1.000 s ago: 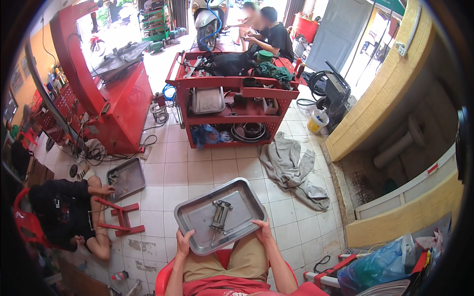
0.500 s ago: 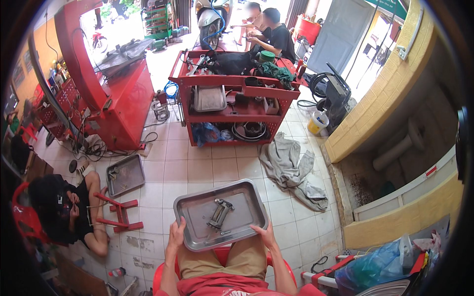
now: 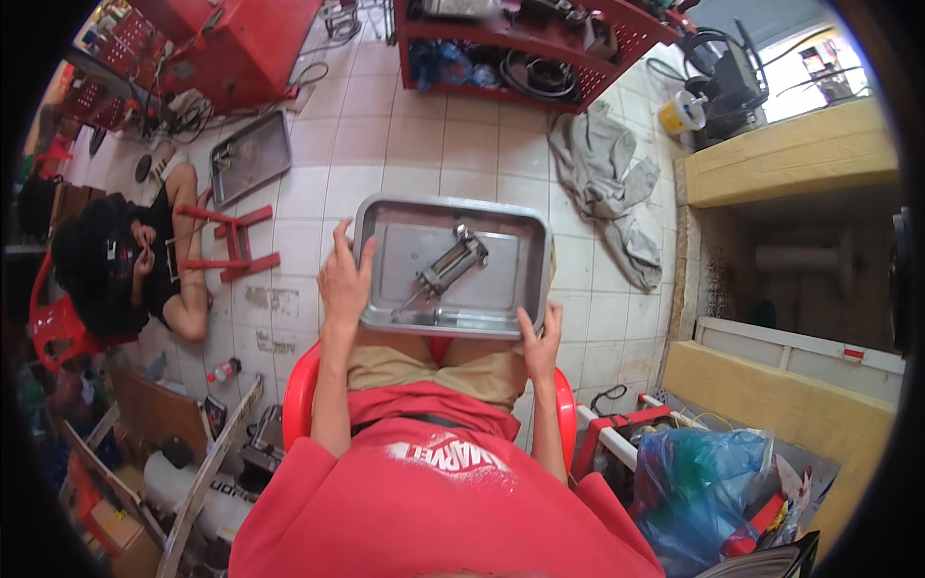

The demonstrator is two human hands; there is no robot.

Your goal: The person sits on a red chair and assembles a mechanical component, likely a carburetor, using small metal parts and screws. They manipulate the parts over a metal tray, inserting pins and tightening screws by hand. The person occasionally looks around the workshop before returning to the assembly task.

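Note:
A grey metal tray (image 3: 453,203) rests over my lap, tilted a little. Inside it lies a metal mechanical part (image 3: 453,268) with a frame-like body, and a small bolt-like piece (image 3: 436,316) sits by the near wall. My left hand (image 3: 344,282) holds the tray's left side, its thumb at the rim and fingers along the outside. At the near right corner my right hand (image 3: 539,344) grips the tray, thumb over the rim and the other fingers partly hidden.
Ahead stands a red tool cart (image 3: 540,48). A grey cloth (image 3: 602,173) lies on the floor to its right. At left, another person (image 3: 106,260) sits by a red stool (image 3: 231,243) and a second tray (image 3: 252,159). Bags (image 3: 699,491) lie at lower right.
The view has tipped downward, showing more of my shirt. The tray sits more level in the picture, and the metal part inside has turned somewhat. Both hands remain at the tray.

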